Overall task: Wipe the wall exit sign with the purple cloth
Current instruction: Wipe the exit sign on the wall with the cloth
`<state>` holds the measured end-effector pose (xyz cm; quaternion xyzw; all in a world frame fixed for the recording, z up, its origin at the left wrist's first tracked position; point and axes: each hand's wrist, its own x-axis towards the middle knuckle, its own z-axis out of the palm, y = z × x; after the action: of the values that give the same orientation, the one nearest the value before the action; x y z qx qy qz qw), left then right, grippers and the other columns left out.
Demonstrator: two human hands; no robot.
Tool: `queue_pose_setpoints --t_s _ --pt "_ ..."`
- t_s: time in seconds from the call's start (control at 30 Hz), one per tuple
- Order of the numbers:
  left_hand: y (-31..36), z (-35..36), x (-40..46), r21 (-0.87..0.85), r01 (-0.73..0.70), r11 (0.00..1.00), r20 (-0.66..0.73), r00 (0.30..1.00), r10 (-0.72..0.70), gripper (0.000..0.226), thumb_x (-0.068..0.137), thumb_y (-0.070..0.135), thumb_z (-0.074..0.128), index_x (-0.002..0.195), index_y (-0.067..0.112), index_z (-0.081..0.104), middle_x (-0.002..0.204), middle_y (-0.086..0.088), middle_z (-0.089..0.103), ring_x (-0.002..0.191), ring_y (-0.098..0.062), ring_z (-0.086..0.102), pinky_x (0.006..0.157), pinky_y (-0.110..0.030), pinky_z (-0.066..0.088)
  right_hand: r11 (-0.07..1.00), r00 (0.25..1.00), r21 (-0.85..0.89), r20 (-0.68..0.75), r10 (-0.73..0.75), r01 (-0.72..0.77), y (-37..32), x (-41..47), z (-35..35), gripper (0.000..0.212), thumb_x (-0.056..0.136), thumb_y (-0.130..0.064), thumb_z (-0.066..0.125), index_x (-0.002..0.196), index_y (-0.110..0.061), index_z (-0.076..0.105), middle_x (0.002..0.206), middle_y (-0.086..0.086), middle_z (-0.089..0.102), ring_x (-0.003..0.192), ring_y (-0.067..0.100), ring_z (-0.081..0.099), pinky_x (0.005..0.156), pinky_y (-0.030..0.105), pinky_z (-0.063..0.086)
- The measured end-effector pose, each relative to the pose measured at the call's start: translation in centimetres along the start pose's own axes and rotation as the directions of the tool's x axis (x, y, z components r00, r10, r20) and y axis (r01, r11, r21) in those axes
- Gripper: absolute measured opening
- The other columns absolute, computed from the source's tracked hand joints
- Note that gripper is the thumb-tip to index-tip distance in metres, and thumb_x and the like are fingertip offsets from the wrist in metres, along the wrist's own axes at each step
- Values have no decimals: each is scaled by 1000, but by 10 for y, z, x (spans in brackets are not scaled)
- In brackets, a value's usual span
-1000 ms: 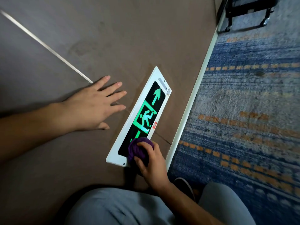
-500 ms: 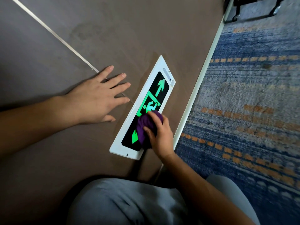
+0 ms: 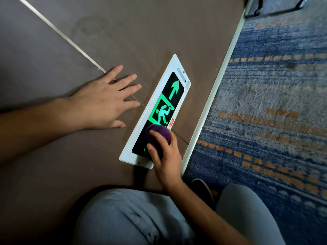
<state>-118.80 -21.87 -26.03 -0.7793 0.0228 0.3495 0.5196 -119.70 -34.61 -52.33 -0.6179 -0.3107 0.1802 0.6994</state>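
Note:
The exit sign (image 3: 163,103) is a long white-framed panel low on the brown wall, with a black face, a green arrow and a green running figure. My right hand (image 3: 166,158) grips the bunched purple cloth (image 3: 158,134) and presses it on the sign's near end, covering the lower green mark. My left hand (image 3: 102,101) lies flat on the wall to the left of the sign, fingers spread, holding nothing.
A white skirting strip (image 3: 212,96) runs along the foot of the wall beside blue carpet with orange dashes (image 3: 269,121). A metal seam (image 3: 58,32) crosses the wall panel. Black wheeled legs (image 3: 276,7) stand at the top right. My grey-trousered knees (image 3: 141,218) fill the bottom.
My right hand slid the cloth up the sign to the running figure, then back down toward the near end. My left hand stayed flat on the wall.

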Motion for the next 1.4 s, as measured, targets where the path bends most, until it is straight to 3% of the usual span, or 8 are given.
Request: queue_pose_setpoints --t_s 0.07,0.3,0.53,0.77,1.03,1.27,1.4 --pt "0 -1 0 -2 2 1000 -2 1000 -2 83 91 79 28 161 35 18 173 -11 4 159 -36 -4 124 -63 -3 999 998 -9 52 -41 41 0 -19 4 43 96 -39 66 138 -44 57 154 -6 42 135 11 51 105 11 38" --pt "2 -2 1 1 7 1000 2 1000 -7 84 90 80 30 161 36 18 173 -11 3 159 -36 -4 123 -64 -4 987 979 -44 144 -145 152 11 -26 0 42 95 -31 70 135 -41 63 152 -3 48 131 18 57 105 31 52" --pt "7 -2 6 -16 8 1000 35 999 -8 85 90 81 26 161 36 14 173 -10 3 159 -35 -6 123 -65 -3 989 993 -93 37 -112 115 26 34 -9 42 93 -45 70 134 -36 67 140 -2 61 121 15 64 102 23 51" --pt "8 -7 32 -51 -30 998 69 997 34 81 94 76 32 161 34 17 174 -6 1 159 -36 -9 125 -61 -4 996 997 -89 -74 0 -6 37 106 -23 43 94 -33 74 136 -31 65 141 -1 60 120 10 58 104 22 48" --pt "-3 -13 60 -5 16 1000 81 997 -15 87 92 80 25 163 30 14 173 -11 -2 158 -40 -10 126 -60 -2 956 970 -206 -166 177 -210 37 203 -45 42 101 -36 62 142 -34 56 138 8 57 111 33 67 87 26 45" --pt "-25 -12 54 50 -1 999 94 996 -4 103 81 92 22 163 33 2 172 -13 -8 157 -40 -14 125 -58 -7 963 920 -14 -297 254 -270 16 247 -51 44 104 -36 55 148 -31 52 148 9 49 125 28 61 103 32 48" --pt "-28 -14 55 78 -29 997 102 995 21 104 81 92 22 163 30 4 172 -15 -6 158 -40 -11 127 -59 -3 988 935 45 -320 155 -148 -14 242 -32 49 95 -45 63 142 -35 56 143 2 55 122 21 63 96 24 40"
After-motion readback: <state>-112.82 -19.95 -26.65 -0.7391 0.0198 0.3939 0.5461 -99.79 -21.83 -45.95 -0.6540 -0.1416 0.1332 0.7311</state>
